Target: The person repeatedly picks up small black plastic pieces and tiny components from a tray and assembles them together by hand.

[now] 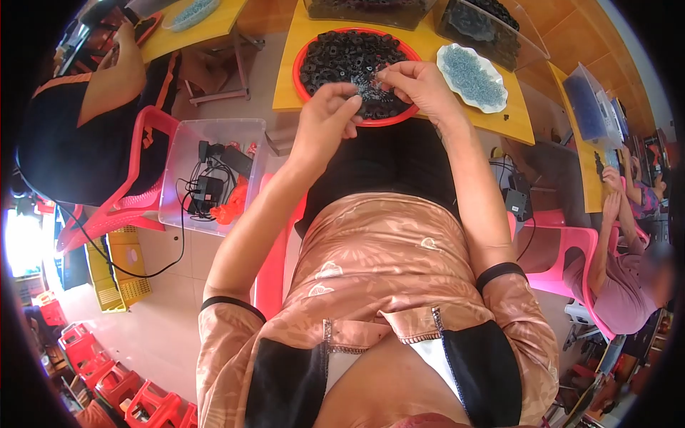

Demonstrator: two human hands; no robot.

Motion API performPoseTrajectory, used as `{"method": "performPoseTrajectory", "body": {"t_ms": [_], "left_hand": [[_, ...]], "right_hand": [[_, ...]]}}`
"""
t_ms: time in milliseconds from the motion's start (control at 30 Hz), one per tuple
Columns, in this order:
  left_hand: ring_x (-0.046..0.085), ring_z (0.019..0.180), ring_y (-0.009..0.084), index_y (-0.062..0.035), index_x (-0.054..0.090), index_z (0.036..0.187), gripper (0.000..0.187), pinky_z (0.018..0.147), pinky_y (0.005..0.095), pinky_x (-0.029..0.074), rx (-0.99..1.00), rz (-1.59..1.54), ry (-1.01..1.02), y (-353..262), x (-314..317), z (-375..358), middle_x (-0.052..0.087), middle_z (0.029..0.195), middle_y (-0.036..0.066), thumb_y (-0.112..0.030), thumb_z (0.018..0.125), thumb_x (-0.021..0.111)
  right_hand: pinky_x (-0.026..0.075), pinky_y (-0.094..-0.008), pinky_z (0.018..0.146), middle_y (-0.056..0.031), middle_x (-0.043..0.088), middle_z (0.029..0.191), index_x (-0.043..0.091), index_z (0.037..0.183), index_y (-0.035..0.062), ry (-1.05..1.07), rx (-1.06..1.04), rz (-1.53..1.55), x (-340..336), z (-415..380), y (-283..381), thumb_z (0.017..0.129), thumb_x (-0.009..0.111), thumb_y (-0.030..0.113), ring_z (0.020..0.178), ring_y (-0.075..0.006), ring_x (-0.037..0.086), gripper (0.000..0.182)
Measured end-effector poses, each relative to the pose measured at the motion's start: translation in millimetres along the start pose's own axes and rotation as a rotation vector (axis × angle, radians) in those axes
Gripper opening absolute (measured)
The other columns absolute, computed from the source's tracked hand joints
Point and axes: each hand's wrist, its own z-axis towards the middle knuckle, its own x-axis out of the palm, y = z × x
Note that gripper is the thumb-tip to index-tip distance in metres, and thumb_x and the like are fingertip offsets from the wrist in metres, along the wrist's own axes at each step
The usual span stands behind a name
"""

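Observation:
A round red tray (297,80) holds a heap of small black parts (349,57), with tiny pale pieces (372,88) scattered over the ones nearest my fingers. My left hand (330,123) is over the near left rim, its fingers curled and the thumb close to the index finger; whatever it may hold is hidden. Over the right side of the tray, my right hand (422,87) pinches thumb and index finger together on something too small to make out. Just right of that hand stands a white scalloped dish (442,58) full of small pale blue-grey pieces (472,75).
The tray and dish rest on a yellow table (514,118), with clear bins (367,13) of black parts behind. At left, a plastic box (178,153) holds cables and adapters beside a pink chair (135,157). Other people sit at tables on both sides.

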Motion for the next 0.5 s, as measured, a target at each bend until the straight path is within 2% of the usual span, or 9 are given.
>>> {"method": "performPoseTrajectory", "body": {"t_ms": [67,300,400,500], "left_hand": [[0.052,0.058,0.0059,0.0004,0.056,0.111,0.024,0.053,0.0183,0.04,0.152,0.214,-0.015,5.4,4.5,16.2,0.059,0.075,0.003,-0.014,0.092,0.058],[0.051,0.058,0.0061,-0.0002,0.055,0.095,0.011,0.053,0.0203,0.041,0.259,0.277,-0.063,13.6,26.0,32.3,0.059,0.073,0.003,-0.011,0.092,0.056],[0.06,0.063,0.023,-0.0007,0.055,0.096,0.011,0.06,0.0337,0.046,0.394,0.421,-0.176,10.4,28.1,25.7,0.064,0.075,0.013,-0.011,0.091,0.056],[0.059,0.066,0.0283,-0.0013,0.054,0.095,0.009,0.063,0.036,0.046,0.4,0.528,-0.175,9.6,23.6,26.1,0.062,0.078,0.015,-0.009,0.091,0.055]], "right_hand": [[0.032,-0.0193,0.048,0.0036,0.055,0.062,0.07,0.085,-0.0001,-0.013,-0.024,0.057,5.9,-6.2,4.5,0.083,0.068,0.019,0.054,-0.0029,0.043,0.02],[0.031,-0.019,0.048,0.0044,0.054,0.064,0.069,0.089,0.0003,-0.019,-0.035,0.125,7.4,-12.2,6.6,0.085,0.067,0.017,0.056,-0.0027,0.043,0.017],[0.032,-0.0191,0.049,0.0044,0.054,0.064,0.069,0.089,0.0007,-0.016,-0.03,0.147,9.5,-13.0,2.2,0.085,0.067,0.017,0.056,-0.0028,0.043,0.017],[0.035,-0.019,0.05,0.0037,0.056,0.066,0.068,0.09,0.0009,-0.014,-0.055,0.16,15.7,-12.8,-3.9,0.088,0.064,0.019,0.056,-0.0036,0.046,0.019]]}}
